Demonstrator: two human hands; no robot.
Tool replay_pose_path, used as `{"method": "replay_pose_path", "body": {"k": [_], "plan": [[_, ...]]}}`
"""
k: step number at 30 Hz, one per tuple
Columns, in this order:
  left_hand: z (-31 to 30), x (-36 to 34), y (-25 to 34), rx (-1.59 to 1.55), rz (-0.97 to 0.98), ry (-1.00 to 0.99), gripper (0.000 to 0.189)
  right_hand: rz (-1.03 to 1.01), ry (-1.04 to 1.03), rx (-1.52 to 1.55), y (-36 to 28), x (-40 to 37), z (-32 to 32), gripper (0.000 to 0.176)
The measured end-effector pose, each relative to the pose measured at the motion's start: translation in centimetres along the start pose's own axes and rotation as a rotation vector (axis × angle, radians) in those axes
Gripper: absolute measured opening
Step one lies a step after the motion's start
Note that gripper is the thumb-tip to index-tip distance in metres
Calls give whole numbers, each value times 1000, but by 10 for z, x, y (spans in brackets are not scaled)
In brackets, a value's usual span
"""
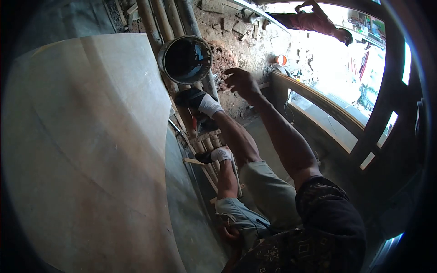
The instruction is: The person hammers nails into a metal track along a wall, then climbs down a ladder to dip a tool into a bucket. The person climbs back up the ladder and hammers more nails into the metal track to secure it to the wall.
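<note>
My right hand is stretched out at the end of a bare arm, fingers apart and slightly curled, holding nothing. It hovers over brick rubble, just right of a dark round bucket. My left hand is low by the hem of my grey shorts, mostly hidden, so I cannot tell its grip. My feet in dark shoes and white socks rest on bamboo poles.
A large pale plywood sheet fills the left side. Long poles run beside the bucket. A curved wooden frame borders a bright opening on the right. Another person's pink sleeve shows at the top; an orange object lies nearby.
</note>
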State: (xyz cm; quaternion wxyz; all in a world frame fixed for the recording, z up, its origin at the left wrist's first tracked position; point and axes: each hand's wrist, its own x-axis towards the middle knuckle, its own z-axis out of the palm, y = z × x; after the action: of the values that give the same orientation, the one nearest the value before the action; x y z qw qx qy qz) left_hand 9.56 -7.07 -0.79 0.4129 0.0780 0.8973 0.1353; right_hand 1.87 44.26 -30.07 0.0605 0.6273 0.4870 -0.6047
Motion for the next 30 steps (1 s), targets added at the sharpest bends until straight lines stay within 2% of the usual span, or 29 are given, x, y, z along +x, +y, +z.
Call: {"method": "replay_pose_path", "body": {"k": [2, 4, 6, 8, 12, 14, 15, 17, 20, 24, 26, 27, 30], "plan": [[-3, 8, 15, -34, -24, 10, 17, -246, 42, -426, -10, 17, 22, 31], [-6, 11, 19, -58, -57, 31, 16, -357, 55, -553, -38, 25, 45, 33], [-9, 9, 15, -76, -53, -64, 23, -468, 32, -680, -39, 49, 72, 27], [-8, 10, 15, -69, -69, -76, 23, -349, -304, -1173, -57, 79, 93, 27], [-11, 11, 25, -29, -130, -70, 20, -232, -297, -1266, -58, 109, 136, 25], [-15, 15, 30, -24, -127, -82, 19, -212, 50, -702, -27, 140, 156, 25], [-14, 18, 30, -27, -118, -94, 19, -213, 48, -699, -24, 155, 165, 25], [-15, 15, 30, -31, -121, -90, 18, -345, 8, -1129, -19, 172, 180, 25], [-16, 13, 27, -34, -117, -76, 18, -370, 58, -1078, -35, 157, 180, 26], [-16, 12, 23, -14, -107, -65, 18, -416, 39, -1026, -19, 170, 188, 24], [-13, 9, 24, -7, -103, -44, 18, -481, 165, -1041, -13, 170, 190, 22], [-11, 8, 23, -12, -97, -33, 18, -485, 161, -1043, -16, 168, 191, 22], [-9, -4, 11, 25, -67, 1, 18, -400, 126, -1029, -22, 163, 198, 21]]}}
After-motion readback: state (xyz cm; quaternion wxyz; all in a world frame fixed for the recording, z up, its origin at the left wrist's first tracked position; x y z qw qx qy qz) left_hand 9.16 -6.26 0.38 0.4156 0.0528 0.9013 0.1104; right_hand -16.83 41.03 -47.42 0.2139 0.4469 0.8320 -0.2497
